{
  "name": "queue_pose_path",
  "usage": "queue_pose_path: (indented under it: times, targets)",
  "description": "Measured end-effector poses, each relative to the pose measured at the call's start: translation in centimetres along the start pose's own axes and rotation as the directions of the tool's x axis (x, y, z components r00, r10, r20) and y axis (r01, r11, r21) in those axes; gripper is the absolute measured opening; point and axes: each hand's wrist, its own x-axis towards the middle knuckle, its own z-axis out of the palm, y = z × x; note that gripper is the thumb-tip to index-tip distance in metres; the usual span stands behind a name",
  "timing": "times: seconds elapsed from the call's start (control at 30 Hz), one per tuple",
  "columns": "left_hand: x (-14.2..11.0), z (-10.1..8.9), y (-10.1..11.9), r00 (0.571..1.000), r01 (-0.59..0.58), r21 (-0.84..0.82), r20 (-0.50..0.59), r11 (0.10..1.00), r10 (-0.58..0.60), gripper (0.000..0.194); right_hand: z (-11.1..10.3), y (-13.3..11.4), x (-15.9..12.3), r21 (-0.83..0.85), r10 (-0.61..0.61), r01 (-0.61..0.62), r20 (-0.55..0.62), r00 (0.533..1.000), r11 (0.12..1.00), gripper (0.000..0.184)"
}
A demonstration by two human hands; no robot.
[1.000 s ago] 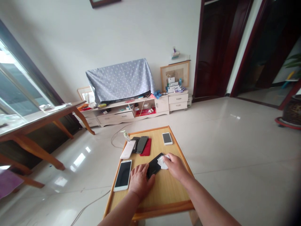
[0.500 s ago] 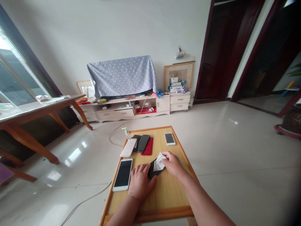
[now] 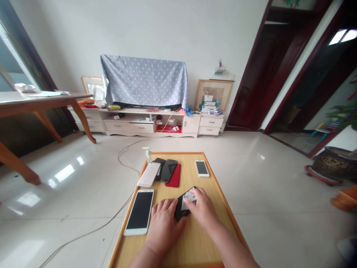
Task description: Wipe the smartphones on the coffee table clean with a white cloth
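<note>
A black smartphone (image 3: 180,213) lies on a wooden low table (image 3: 200,238), partly covered by my hands. My left hand (image 3: 164,227) grips its lower end. My right hand (image 3: 202,208) presses a white cloth (image 3: 189,198) onto its upper face. Farther up the tabletop are a large white phone (image 3: 139,212), a small white phone (image 3: 202,168), a pale pink phone (image 3: 149,175), a black phone (image 3: 169,170) and a red phone (image 3: 174,176). A dark phone (image 3: 158,167) is partly under them. A small pump bottle (image 3: 147,154) stands at the table's far left corner.
A cable (image 3: 125,160) runs across the tiled floor past the table's left side. Beyond stands a low cream cabinet (image 3: 145,126) under a dotted cloth. A wooden table (image 3: 41,97) stands at left, doorways at right, and a plant pot (image 3: 334,167) near the right edge.
The head view has levelled and shifted. The white cloth, bunched up before, now lies flatter on the black phone under my right hand.
</note>
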Motion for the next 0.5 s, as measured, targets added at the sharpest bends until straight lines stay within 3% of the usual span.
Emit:
queue_pose_path:
  times: [0.1,0.17,0.27,0.37,0.43,0.5]
  targets:
    - [0.1,0.1,-0.6,1.0,0.005,-0.022,0.011,1.0,-0.005,0.051,1.2,-0.2,0.0,-0.014,-0.065,0.066,0.05,0.997,0.998,0.027]
    - [0.1,0.0,-0.8,1.0,0.018,-0.03,0.021,0.999,-0.017,0.053,1.7,0.0,0.5,0.026,-0.039,0.037,0.054,0.998,0.999,0.02]
    - [0.2,-0.4,-0.7,0.998,0.039,-0.038,0.046,0.999,-0.037,0.055,2.0,0.5,1.4,0.214,0.133,-0.147,0.082,0.988,0.966,0.018]
    - [0.2,-0.9,-0.5,0.998,0.035,-0.054,0.055,0.998,-0.032,0.055,1.7,0.9,1.9,0.387,0.288,-0.327,0.157,0.945,0.862,0.021]
    - [0.1,-1.0,-0.4,0.999,0.026,-0.059,0.048,0.998,-0.023,0.054,1.2,1.3,2.0,0.309,0.304,-0.323,0.107,0.946,0.895,0.022]
    - [0.1,-0.8,-0.3,0.999,0.026,-0.052,0.039,0.998,-0.024,0.053,0.6,1.8,2.1,0.094,0.24,-0.238,-0.012,0.971,0.967,0.026]
